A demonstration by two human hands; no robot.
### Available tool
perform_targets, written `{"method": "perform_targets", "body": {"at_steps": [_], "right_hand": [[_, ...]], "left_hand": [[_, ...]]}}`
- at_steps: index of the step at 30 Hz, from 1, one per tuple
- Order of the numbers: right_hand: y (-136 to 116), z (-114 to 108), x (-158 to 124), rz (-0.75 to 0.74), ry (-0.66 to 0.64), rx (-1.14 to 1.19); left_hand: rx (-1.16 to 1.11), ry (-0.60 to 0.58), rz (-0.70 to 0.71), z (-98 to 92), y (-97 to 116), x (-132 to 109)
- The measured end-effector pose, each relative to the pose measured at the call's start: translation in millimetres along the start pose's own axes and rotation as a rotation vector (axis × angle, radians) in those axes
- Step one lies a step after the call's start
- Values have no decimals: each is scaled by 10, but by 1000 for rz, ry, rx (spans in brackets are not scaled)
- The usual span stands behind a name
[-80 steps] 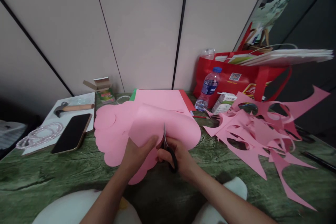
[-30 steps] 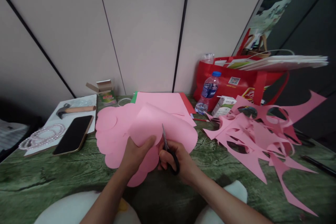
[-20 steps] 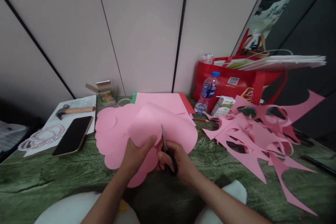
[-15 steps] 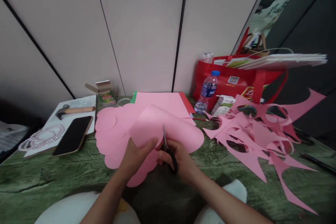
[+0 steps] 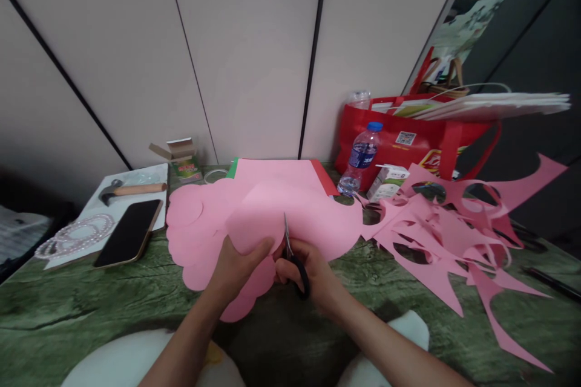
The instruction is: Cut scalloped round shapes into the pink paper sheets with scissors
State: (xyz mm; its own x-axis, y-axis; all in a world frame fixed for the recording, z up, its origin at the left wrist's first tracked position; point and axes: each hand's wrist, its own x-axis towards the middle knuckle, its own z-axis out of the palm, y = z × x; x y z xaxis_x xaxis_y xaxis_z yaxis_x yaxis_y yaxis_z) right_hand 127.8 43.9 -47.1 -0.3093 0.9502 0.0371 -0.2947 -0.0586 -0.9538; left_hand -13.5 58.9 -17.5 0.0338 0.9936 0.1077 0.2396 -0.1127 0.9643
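Observation:
My left hand (image 5: 242, 263) pinches the near edge of a large pink sheet of paper (image 5: 313, 221), thumb on top. In my right hand (image 5: 306, 266) is a pair of scissors (image 5: 298, 272) with black handles, fingers wrapped through the loops. Their thin metal blades point away from me at the sheet; whether they are apart I cannot tell. Rounded pink paper cutouts (image 5: 190, 248) lie overlapping under and left of my left hand. Behind the held sheet rests a stack of pink paper (image 5: 276, 170), with green and red sheets showing at its sides.
Curved pink scraps (image 5: 436, 236) heap on the right. Behind them stand a bottle (image 5: 362, 157), a small carton (image 5: 387, 182) and a red bag (image 5: 385, 127). At left are a phone (image 5: 129, 233), a hammer (image 5: 134, 189), beads (image 5: 79, 234) and an opened small box (image 5: 184, 163).
The right part of the pink sheet has unrolled and spread out to the right, covering more of the stack behind. Both hands keep nearly the same place, the scissors still in the right.

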Motion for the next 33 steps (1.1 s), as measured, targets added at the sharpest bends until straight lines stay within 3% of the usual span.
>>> {"method": "perform_targets", "body": {"at_steps": [20,33], "right_hand": [[36,5,-6,5,10,24],[58,25,-16,-5,1,22]], "left_hand": [[-57,12,-22,-11,-83,28],[-42,19,-32,22,-24,34]]}}
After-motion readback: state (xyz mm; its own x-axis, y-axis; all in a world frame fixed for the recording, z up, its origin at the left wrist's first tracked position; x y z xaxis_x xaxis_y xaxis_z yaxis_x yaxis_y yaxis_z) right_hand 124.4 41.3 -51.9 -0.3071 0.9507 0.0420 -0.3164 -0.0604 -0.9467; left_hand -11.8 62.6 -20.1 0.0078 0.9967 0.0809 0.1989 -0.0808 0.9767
